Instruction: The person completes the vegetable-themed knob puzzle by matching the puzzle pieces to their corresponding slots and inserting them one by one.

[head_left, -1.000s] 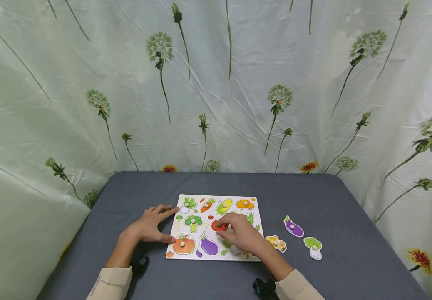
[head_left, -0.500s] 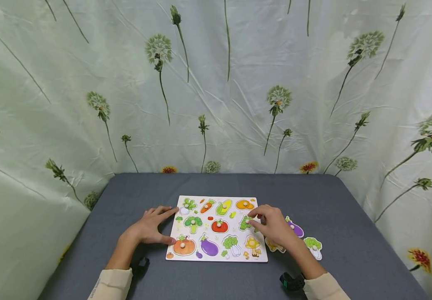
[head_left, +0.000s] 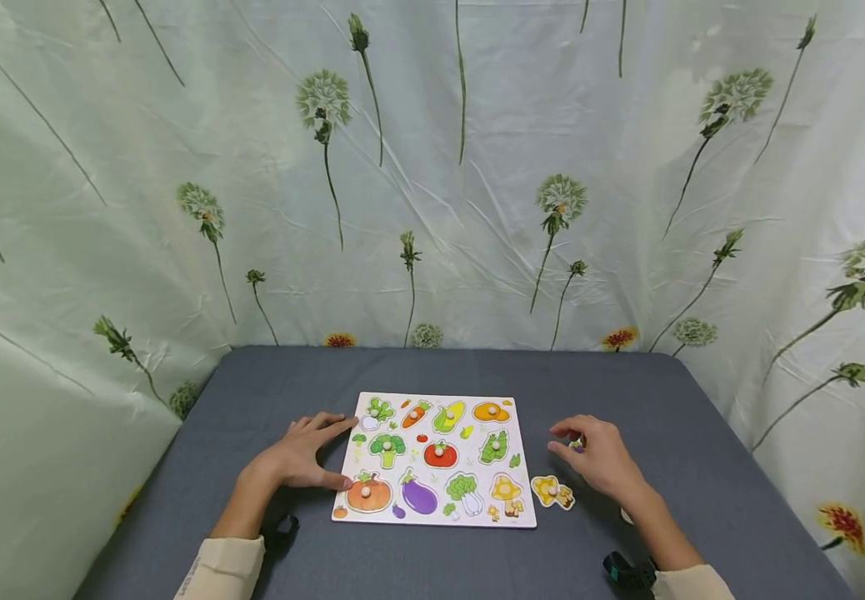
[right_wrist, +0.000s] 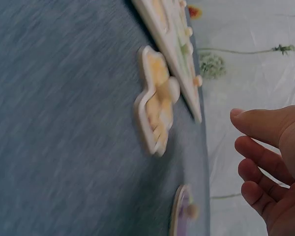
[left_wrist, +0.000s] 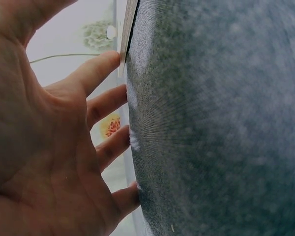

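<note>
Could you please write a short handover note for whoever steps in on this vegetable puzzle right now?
Left hand: open, fingers flat on the grey table, fingertips against the left edge of the white wooden vegetable peg puzzle board.
Right hand: open, hovering over the purple eggplant piece, not gripping it.
Yellow mushroom piece lies loose on the table just right of the board.
Done: the board's slots look filled, tomato piece included.
Left: the loose pieces to the right of the board.

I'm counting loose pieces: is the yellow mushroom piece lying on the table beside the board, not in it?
Yes, in the head view the yellow mushroom piece lies on the table just right of the board.
</note>
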`<state>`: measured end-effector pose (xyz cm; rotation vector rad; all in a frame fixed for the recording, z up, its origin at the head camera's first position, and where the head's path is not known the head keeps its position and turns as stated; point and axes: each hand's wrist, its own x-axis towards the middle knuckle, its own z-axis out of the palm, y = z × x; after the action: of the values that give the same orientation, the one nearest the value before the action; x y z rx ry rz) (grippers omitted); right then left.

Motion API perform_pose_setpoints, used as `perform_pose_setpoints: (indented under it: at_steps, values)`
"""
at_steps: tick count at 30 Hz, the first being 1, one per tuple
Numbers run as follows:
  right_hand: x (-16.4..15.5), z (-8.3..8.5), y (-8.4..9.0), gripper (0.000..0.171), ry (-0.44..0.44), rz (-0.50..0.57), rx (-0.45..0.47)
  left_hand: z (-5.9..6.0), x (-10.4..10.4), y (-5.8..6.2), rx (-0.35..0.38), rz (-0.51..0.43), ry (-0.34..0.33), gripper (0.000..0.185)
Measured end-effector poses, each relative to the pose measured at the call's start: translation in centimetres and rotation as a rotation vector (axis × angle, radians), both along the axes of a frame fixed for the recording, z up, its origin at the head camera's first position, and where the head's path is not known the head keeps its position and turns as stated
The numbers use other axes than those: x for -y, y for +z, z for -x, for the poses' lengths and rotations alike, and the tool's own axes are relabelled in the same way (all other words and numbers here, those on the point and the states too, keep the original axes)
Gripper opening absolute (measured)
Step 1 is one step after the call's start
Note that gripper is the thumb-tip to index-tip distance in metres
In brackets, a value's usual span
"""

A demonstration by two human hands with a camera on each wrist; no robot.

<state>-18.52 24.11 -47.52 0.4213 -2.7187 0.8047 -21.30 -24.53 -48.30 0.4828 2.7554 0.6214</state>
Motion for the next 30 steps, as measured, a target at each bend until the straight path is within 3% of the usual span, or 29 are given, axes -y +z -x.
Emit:
perform_pose_setpoints:
  at_steps: [11,19,30]
  values:
    - [-2.5,-0.2,-1.5,0.018,-0.114,-0.018,0.102,-0.1,-0.1,0.1,0.007,-0.018,-0.007,0.108]
    - [-3.7,-0.4,-1.6,0.022,-0.150,-0.030,0.132,-0.2,-0.1,0.1,0.005,-0.022,0.003,0.107]
    - [-4.4,-0.8,-2.1,0.012,-0.161,-0.069,0.202,-0.1,0.0,0.0,0.006,-0.013,0.001,0.108]
